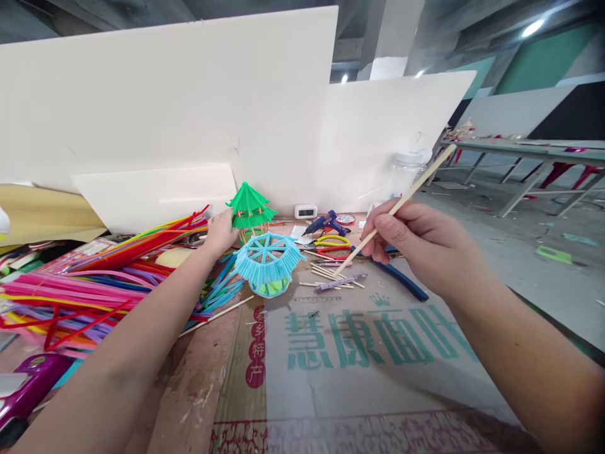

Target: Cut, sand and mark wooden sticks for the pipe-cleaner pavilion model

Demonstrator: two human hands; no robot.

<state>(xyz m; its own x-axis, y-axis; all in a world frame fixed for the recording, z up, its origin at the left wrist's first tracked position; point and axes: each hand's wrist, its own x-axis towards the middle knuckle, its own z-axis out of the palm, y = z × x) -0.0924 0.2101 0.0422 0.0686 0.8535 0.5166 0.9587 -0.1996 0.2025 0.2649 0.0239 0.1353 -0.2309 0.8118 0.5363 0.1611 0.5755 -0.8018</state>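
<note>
Wooden stick [401, 202] sits pinched in the right hand [416, 243], slanting up and to the right, its lower tip just above the loose short sticks [331, 274] on the counter [198, 391]. The fingers of that hand are closed narrowly around the stick's lower half, pen-style.

From the head view, the left hand [221, 232] reaches far forward, its fingers resting against the base of a green pagoda model [249, 208]; whether they actually grip it I cannot tell. Just in front of that stands a blue pagoda roof [268, 258] made of pipe cleaners over a green base. A heap of coloured pipe cleaners [94, 284] spreads along the left of the counter, touching the left forearm.

Most of the near counter is covered by flattened cardboard [368, 353] printed with large green characters and a red border. Beyond the short sticks lie a blue glue gun [326, 222], yellow-handled scissors [333, 241], blue-handled pliers [401, 280] and a small grey clip [340, 282]. A small white clock [305, 211] stands against white foam boards [189, 107] that form a backdrop, and a clear plastic jar [406, 167] stands by the boards' right end.

To the right the room opens onto a grey concrete floor [543, 265], a long green-topped table [529, 151] and green walls under ceiling lights.
</note>
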